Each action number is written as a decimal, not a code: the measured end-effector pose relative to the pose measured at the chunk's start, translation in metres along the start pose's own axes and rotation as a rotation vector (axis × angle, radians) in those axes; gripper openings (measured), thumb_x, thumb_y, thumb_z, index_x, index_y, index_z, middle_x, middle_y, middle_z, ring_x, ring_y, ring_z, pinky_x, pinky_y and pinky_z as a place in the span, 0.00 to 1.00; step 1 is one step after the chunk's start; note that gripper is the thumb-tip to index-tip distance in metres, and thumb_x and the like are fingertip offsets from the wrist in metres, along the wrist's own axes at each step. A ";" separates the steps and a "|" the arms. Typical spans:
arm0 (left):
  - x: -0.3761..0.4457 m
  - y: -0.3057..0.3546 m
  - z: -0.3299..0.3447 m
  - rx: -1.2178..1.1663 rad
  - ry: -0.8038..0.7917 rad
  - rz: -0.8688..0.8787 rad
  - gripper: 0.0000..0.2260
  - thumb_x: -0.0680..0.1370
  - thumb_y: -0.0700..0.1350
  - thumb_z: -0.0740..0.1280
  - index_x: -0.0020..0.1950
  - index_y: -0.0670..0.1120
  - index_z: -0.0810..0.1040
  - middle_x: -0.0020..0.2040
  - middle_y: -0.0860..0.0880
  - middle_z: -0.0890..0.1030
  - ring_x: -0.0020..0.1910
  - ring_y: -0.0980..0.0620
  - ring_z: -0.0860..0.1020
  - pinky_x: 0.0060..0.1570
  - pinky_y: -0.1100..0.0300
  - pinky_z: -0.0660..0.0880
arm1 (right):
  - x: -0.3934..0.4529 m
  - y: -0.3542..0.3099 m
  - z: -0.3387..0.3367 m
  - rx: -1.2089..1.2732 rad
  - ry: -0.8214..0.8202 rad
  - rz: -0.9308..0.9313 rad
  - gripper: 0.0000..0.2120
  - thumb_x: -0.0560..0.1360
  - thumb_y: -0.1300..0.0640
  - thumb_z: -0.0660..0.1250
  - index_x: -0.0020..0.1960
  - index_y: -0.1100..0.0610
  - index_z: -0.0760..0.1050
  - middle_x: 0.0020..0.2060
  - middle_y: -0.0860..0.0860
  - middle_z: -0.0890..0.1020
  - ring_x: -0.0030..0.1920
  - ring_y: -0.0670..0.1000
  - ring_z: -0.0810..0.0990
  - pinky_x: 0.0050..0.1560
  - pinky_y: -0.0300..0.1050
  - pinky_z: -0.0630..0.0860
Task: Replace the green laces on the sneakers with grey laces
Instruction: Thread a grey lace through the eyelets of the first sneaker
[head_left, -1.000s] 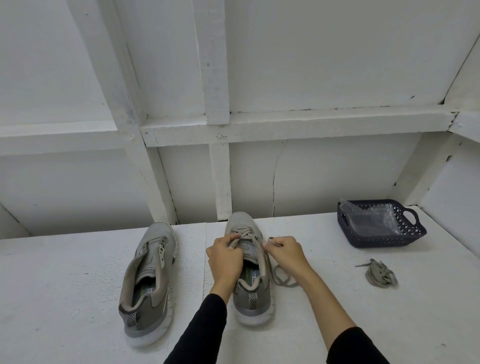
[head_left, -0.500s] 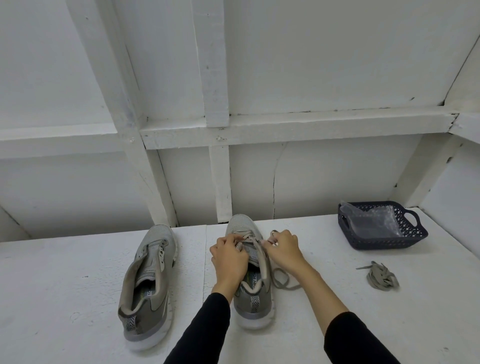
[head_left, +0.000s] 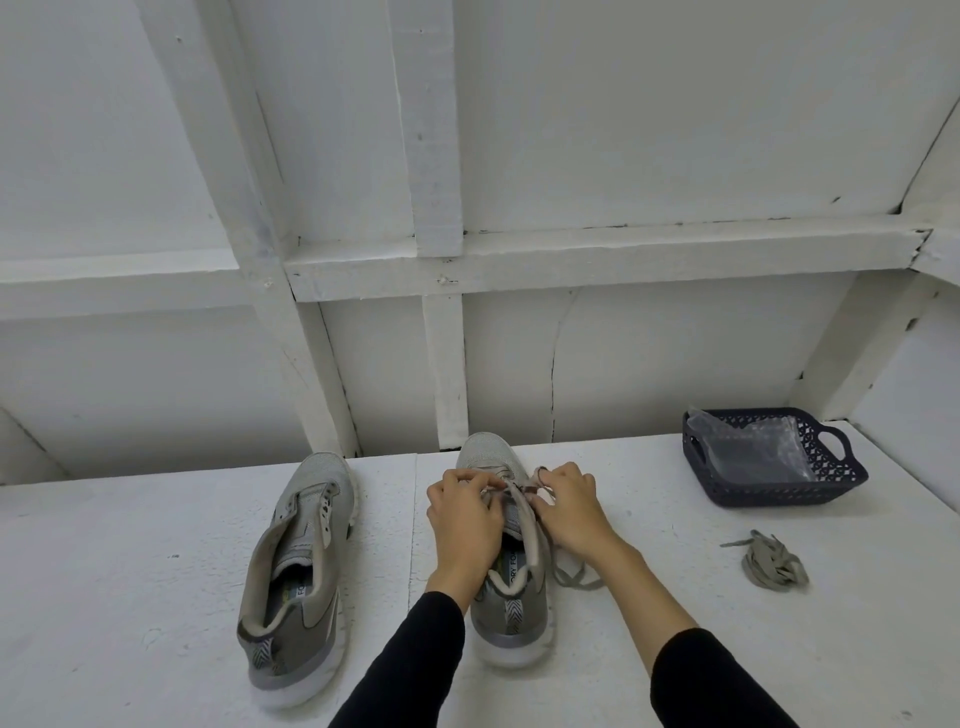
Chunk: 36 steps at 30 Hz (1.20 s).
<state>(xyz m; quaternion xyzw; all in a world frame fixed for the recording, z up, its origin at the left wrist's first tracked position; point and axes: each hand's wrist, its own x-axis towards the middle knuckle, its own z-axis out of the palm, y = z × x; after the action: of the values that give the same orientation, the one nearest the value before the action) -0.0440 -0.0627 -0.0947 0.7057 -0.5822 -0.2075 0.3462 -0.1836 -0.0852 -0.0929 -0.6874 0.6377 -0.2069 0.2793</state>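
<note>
A flat, pale grey-green lace is pinched at the upper eyelets of the right-hand grey mesh sneaker by both hands. The grip of the left hand is closed on the lace over the tongue, and the grip of the right hand is closed on a small loop of the same lace just to the outer side. Below the right grip, a slack length of lace trails off the sneaker's side onto the white painted tabletop. Whether this lace is being drawn out or threaded in cannot be told with certainty, since its colour reads between grey and green.

To the left of both grips, the second grey mesh sneaker stands with bare eyelets; no lace is seen in it. Well to the right of the right grip, a loose bundle of grey-green lace lies on the tabletop. Beyond it, a dark blue perforated plastic basket is seen, holding a clear plastic bag; its contents cannot be made out.

It is judged that the task is somewhere near its middle: one sneaker is stripped, one lace is set aside, and the other sneaker is in hand. At least the lacing of the left-hand sneaker remains to be done.
</note>
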 end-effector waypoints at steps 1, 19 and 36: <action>0.001 -0.001 0.001 0.028 0.009 0.020 0.06 0.79 0.47 0.65 0.52 0.57 0.80 0.58 0.54 0.71 0.62 0.50 0.63 0.61 0.56 0.62 | 0.002 -0.001 0.000 0.026 -0.023 0.027 0.09 0.81 0.52 0.59 0.50 0.56 0.74 0.55 0.53 0.69 0.58 0.54 0.64 0.58 0.47 0.67; 0.001 0.003 -0.001 0.087 -0.102 -0.042 0.15 0.78 0.38 0.58 0.64 0.48 0.69 0.63 0.48 0.70 0.61 0.46 0.65 0.61 0.50 0.63 | 0.000 -0.009 -0.006 0.251 0.030 -0.069 0.09 0.75 0.64 0.66 0.39 0.57 0.69 0.33 0.49 0.74 0.34 0.47 0.70 0.33 0.32 0.66; 0.001 -0.004 0.002 0.034 0.034 0.035 0.08 0.79 0.46 0.65 0.53 0.58 0.81 0.57 0.54 0.72 0.60 0.51 0.65 0.58 0.55 0.65 | 0.006 -0.015 0.003 0.238 0.008 0.161 0.19 0.83 0.56 0.52 0.36 0.56 0.71 0.42 0.55 0.74 0.52 0.55 0.68 0.49 0.47 0.65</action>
<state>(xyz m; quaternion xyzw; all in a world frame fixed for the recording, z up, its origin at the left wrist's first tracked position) -0.0426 -0.0638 -0.0986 0.7046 -0.5921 -0.1792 0.3476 -0.1703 -0.0903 -0.0857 -0.5954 0.6627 -0.2606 0.3720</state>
